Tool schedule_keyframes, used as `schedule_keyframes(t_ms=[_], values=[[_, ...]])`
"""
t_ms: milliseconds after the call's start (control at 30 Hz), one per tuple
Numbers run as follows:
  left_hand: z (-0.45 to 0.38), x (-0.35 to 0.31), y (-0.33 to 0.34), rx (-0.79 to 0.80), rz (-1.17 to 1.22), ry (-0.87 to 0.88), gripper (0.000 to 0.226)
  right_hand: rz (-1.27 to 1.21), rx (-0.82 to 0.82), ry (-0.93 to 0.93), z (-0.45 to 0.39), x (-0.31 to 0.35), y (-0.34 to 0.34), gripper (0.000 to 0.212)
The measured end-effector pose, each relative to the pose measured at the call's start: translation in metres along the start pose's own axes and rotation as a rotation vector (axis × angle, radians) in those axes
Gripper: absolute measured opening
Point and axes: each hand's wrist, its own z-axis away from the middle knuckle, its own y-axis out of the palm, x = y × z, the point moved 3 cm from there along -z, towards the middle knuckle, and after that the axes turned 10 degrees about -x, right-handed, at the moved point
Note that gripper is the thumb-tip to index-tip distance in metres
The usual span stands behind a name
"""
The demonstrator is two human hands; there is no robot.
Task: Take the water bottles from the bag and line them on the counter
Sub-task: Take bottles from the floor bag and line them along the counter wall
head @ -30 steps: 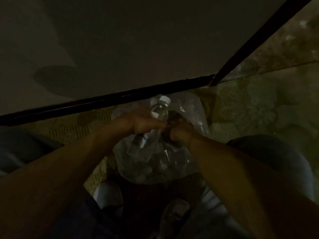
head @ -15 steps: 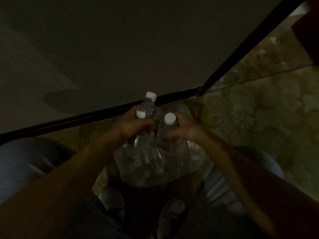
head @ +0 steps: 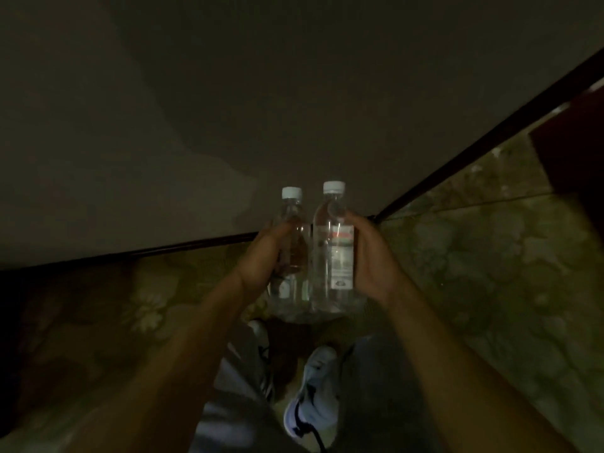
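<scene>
"What sits closest to the person?"

"The shoes (head: 313, 390) on the patterned floor (head: 490, 273), with both forearms reaching forward over them. A second ago the bag of bottles filled the space past the feet; now only a sliver of clear plastic bag (head: 294, 317) shows below the bottles, and most of it is hidden."

"And the hands?"

"The left hand (head: 261, 259) is wrapped round the left bottle (head: 292, 237), and the right hand (head: 376, 256) is wrapped round the right bottle (head: 333, 243). Both bottles stand upright, side by side and apparently touching. A second ago only one bottle was coming out of the bag; half a second ago each hand had one just above it. Now the pair has been lifted clear, their white caps showing against the counter (head: 294, 93)."

"Are they on the counter yet?"

"No. They are held in the air at the counter's near edge, close to its right corner, where the dark trim (head: 163, 250) runs. The surface beyond looks bare. Judging from this, the next step is setting both down to start the line, with more bottles probably left in the bag."
</scene>
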Motion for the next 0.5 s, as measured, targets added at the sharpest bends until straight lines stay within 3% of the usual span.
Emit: schedule_keyframes(t_ms=[200,367,500], values=[[0.103,-0.091,-0.012,-0.048,-0.045,0.114,0.049,0.248,-0.193,-0.074,0.102,0.05,0.069,0.095],[0.17,-0.138,-0.021,-0.108,-0.018,0.238,0.062,0.249,-0.13,-0.162,0.175,0.089,0.114,0.054],[0.206,-0.164,-0.027,-0.116,0.073,0.248,0.048,0.183,-0.084,-0.202,0.215,0.109,0.142,0.055]])
